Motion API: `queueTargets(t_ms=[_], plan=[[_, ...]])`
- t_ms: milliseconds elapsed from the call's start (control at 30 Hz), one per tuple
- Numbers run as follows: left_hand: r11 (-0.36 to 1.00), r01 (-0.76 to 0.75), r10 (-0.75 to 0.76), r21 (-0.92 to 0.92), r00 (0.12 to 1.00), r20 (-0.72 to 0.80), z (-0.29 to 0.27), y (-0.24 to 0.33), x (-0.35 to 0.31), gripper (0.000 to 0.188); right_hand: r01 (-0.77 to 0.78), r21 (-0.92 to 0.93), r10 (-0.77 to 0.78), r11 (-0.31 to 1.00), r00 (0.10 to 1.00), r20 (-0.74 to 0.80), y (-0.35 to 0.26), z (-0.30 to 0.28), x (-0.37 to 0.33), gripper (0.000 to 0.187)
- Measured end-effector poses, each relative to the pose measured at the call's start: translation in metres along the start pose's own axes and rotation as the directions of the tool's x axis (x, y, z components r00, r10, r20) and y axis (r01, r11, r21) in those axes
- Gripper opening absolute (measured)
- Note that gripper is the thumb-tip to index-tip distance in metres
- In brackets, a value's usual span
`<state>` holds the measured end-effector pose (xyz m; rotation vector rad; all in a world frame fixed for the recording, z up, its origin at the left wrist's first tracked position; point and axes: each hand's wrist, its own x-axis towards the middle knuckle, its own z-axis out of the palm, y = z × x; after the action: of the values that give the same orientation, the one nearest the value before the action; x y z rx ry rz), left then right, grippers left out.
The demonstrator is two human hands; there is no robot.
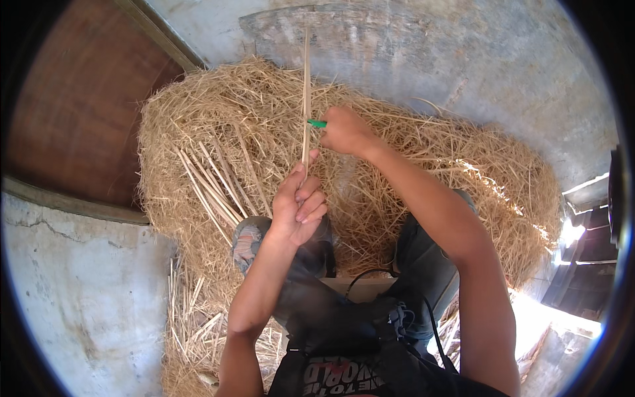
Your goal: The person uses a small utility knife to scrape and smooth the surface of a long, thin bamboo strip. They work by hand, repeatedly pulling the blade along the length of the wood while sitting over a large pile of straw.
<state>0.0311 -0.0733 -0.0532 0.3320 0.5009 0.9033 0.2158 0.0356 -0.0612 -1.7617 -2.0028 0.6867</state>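
My left hand [301, 202] is closed around the lower end of a long, thin wooden strip [307, 79], pale like split bamboo, which points away from me toward the wall. To the right of the strip, my right hand [345, 131] is closed on a small tool with a green end [317, 124]. That green end meets the strip's edge a little beyond my left hand. The rest of the tool is hidden in my fist, so its kind does not show.
Dry straw [218, 106] is heaped in front of me. Several pale strips [210, 182] lie on it left of my knee, with more scraps [211, 337] lower left. A concrete wall [503, 73] stands behind; a brown panel [86, 112] is at the far left.
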Motion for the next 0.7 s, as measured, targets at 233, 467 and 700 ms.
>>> queueTargets(t_ms=[233,467,700], plan=[[0.901,-0.147,0.211,0.408,0.971,-0.117,0.005,-0.007,0.001,0.04,0.073,-0.226,-0.098,0.971,0.99,-0.101,-0.004,0.0,-0.004,0.013],[0.819,-0.14,0.241,0.557,0.964,-0.111,0.013,-0.016,-0.006,0.04,0.064,-0.334,-0.158,0.94,0.952,-0.262,0.008,-0.004,0.002,0.019],[0.768,-0.053,0.184,0.639,0.973,-0.14,0.023,-0.011,-0.018,0.041,0.022,-0.366,-0.143,0.93,0.941,-0.306,0.013,-0.011,0.008,0.021]])
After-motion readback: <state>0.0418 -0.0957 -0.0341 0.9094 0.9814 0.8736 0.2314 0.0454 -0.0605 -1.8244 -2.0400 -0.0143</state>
